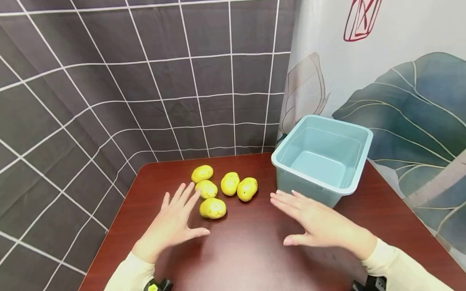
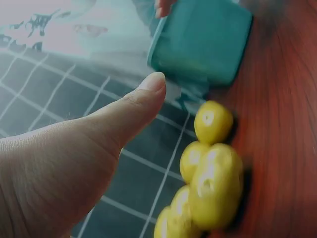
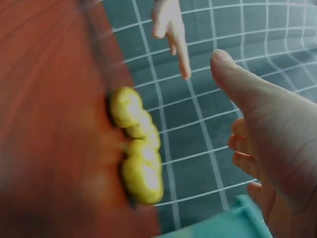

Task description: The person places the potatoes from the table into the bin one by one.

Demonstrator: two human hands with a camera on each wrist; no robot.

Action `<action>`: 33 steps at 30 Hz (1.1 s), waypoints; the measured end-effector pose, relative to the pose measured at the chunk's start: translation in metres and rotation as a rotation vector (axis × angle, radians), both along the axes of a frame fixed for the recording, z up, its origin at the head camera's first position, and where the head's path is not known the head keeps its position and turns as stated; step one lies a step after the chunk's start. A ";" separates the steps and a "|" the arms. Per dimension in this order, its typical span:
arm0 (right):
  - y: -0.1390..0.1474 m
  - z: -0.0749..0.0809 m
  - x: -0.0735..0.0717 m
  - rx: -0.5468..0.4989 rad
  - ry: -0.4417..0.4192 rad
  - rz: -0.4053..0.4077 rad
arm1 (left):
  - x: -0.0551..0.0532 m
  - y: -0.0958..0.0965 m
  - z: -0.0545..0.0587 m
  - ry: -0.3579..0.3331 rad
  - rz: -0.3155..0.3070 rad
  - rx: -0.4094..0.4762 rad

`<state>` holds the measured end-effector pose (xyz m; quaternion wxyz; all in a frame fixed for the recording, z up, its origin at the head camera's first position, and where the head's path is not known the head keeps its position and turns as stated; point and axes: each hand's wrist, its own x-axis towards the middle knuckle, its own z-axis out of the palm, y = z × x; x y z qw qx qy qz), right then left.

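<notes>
At left, the left hand (image 1: 171, 224) hovers over the table (image 1: 247, 250), its grip spread and holding nothing. Five yellow potatoes (image 1: 230, 184) lie beyond it, toward the right; the near potato (image 1: 212, 208), long axis roughly left to right, is closest to this hand. The rightmost potato (image 1: 247, 189) is nearer the right hand (image 1: 318, 226), whose grip also holds nothing, fingers extended, thumb apart. Beyond that hand stands a blue bin (image 1: 295, 182).

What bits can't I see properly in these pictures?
Head view: top of the red drawing, cut off by the upper edge.
Left wrist view: part of the lowest potato, cut off by the bottom edge.
Right wrist view: most of the blue tub, cut off by the bottom edge.
</notes>
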<state>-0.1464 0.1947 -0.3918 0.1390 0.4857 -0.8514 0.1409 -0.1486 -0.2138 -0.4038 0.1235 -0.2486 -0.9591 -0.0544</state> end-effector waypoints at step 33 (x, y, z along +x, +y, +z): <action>0.167 0.055 -0.172 0.067 -0.350 -0.720 | -0.095 0.194 0.028 0.019 -0.224 -0.141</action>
